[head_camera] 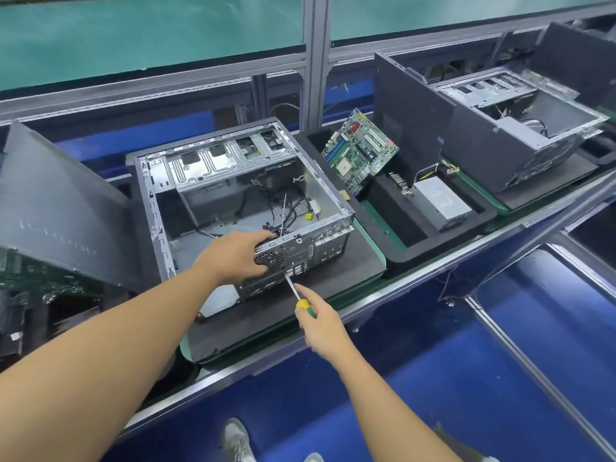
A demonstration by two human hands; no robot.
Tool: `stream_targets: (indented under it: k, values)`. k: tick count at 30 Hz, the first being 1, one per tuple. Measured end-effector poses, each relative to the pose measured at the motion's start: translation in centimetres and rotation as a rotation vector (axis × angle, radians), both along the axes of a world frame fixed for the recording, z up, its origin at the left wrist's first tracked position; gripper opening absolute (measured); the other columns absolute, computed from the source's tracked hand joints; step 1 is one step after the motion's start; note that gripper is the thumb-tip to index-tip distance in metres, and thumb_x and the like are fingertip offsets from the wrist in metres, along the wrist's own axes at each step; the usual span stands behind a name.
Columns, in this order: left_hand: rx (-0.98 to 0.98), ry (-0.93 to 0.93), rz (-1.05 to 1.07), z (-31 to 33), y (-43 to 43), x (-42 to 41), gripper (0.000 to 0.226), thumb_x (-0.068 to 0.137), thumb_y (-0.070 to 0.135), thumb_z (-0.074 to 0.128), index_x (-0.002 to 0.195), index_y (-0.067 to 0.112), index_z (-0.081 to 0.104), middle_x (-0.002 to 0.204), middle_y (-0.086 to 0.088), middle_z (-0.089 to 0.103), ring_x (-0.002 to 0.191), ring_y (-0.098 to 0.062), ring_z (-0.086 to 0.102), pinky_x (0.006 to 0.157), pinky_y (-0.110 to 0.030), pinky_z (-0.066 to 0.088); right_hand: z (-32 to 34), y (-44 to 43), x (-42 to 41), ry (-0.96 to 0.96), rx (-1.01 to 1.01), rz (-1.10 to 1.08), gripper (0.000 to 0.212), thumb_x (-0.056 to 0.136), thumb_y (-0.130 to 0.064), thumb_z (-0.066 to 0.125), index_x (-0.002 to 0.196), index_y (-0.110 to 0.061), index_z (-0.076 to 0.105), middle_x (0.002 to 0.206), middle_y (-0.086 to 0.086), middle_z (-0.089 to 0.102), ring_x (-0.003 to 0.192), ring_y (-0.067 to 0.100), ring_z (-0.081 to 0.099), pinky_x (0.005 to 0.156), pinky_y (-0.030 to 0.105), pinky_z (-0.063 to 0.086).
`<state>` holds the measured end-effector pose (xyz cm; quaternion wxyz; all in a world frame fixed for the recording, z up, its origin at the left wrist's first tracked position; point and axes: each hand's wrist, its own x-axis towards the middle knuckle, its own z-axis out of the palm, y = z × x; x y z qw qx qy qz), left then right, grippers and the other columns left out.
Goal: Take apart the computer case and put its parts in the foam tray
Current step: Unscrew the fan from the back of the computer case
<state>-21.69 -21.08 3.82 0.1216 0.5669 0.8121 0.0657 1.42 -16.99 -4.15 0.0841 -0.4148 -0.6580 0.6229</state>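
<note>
An open grey computer case (186, 181) lies on its side on a dark mat, with loose cables inside. My left hand (238, 256) grips the case's near rear corner over the round fan grille (271, 261). My right hand (321, 325) holds a yellow-and-green screwdriver (297, 296), whose tip touches the rear panel just right of the grille. To the right, a black foam tray (393, 251) holds a green motherboard (361, 148) leaning upright and a silver power supply (441, 203).
A dark side panel (56, 208) leans at the left over a circuit board. A second open case (520, 128) sits at the far right behind an upright dark panel. An aluminium frame rail runs along the back. Blue floor lies below the conveyor edge.
</note>
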Motion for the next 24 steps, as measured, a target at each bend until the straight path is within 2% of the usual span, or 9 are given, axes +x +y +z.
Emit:
stream_targets:
  k: [8,10,13,18,24]
  values:
    - [-0.012,-0.040,0.009,0.54,-0.06,0.24,0.062,0.086,0.036,0.069,0.143,0.036,0.043,0.108,0.008,0.065,0.071,-0.013,0.052,0.061,-0.029,0.038,-0.39,0.03,0.11,0.004,-0.004,-0.017,0.041,0.097,-0.037,0.045,0.128,-0.062,0.051,0.062,-0.016,0.055,0.054,0.010,0.039,0.053,0.031,0.039]
    - [-0.012,-0.044,0.011,0.58,-0.05,0.30,0.062,0.086,0.036,0.068,0.143,0.036,0.043,0.106,0.008,0.067,0.067,-0.009,0.051,0.056,-0.026,0.036,-0.28,0.08,0.11,0.009,-0.010,-0.025,0.041,0.097,-0.037,0.045,0.128,-0.062,0.051,0.063,-0.018,0.056,0.053,0.010,0.039,0.051,0.029,0.039]
    - [0.001,-0.048,0.021,0.61,-0.10,0.32,0.062,0.086,0.036,0.069,0.142,0.037,0.043,0.092,0.011,0.062,0.063,-0.005,0.049,0.056,-0.026,0.036,-0.11,0.08,0.02,0.016,-0.032,-0.031,0.041,0.096,-0.037,0.045,0.125,-0.065,0.051,0.063,-0.018,0.056,0.052,0.011,0.039,0.047,0.025,0.039]
    - [0.008,-0.040,0.011,0.41,-0.10,0.22,0.063,0.085,0.037,0.069,0.142,0.038,0.042,0.105,0.010,0.066,0.071,-0.010,0.051,0.063,-0.028,0.038,0.07,-0.38,-0.14,0.020,-0.075,-0.041,0.042,0.098,-0.033,0.045,0.125,-0.065,0.050,0.065,-0.012,0.053,0.052,0.012,0.039,0.046,0.025,0.038]
    - [0.012,-0.037,0.003,0.13,0.03,0.04,0.063,0.084,0.038,0.069,0.142,0.039,0.042,0.119,0.010,0.067,0.078,-0.013,0.053,0.067,-0.029,0.041,0.42,0.00,-0.14,0.077,-0.265,-0.087,0.042,0.098,-0.025,0.047,0.126,-0.056,0.057,0.071,-0.002,0.056,0.049,0.018,0.041,0.043,0.026,0.036]
